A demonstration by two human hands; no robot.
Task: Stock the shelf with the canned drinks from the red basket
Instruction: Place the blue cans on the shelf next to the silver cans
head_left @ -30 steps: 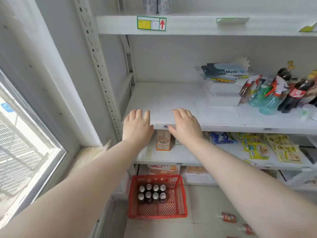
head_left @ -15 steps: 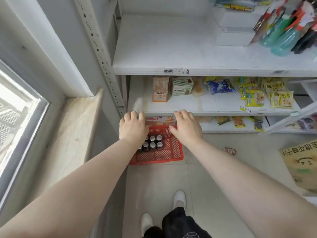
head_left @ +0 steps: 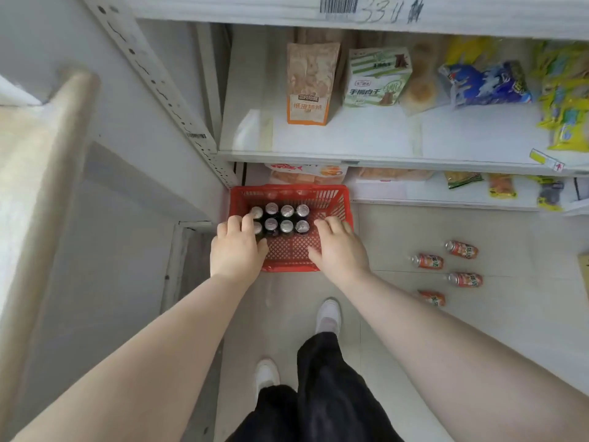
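Observation:
The red basket point(head_left: 334, 194) stands on the floor against the bottom of the white shelf unit. Several dark canned drinks point(head_left: 287, 219) with silver tops stand upright in two rows in its left half. My left hand point(head_left: 237, 248) hovers over the basket's left edge, its fingers reaching over the two leftmost cans and hiding part of them. Over the basket's right half, my right hand point(head_left: 339, 248) has relaxed fingers and holds nothing. The edge of the upper white shelf point(head_left: 223, 9) with a barcode label runs along the top.
The middle shelf point(head_left: 366, 138) holds an orange snack bag point(head_left: 307, 84), a green box point(head_left: 376, 79) and blue and yellow packets. Several orange cans point(head_left: 428, 261) lie on the floor at the right. A stone sill point(head_left: 41, 161) juts out at the left. My shoes point(head_left: 328, 315) are below.
The view has tipped down from the upper shelf to the floor. Both hands have dropped from the shelf edge to the red basket, and the left now reaches over the cans.

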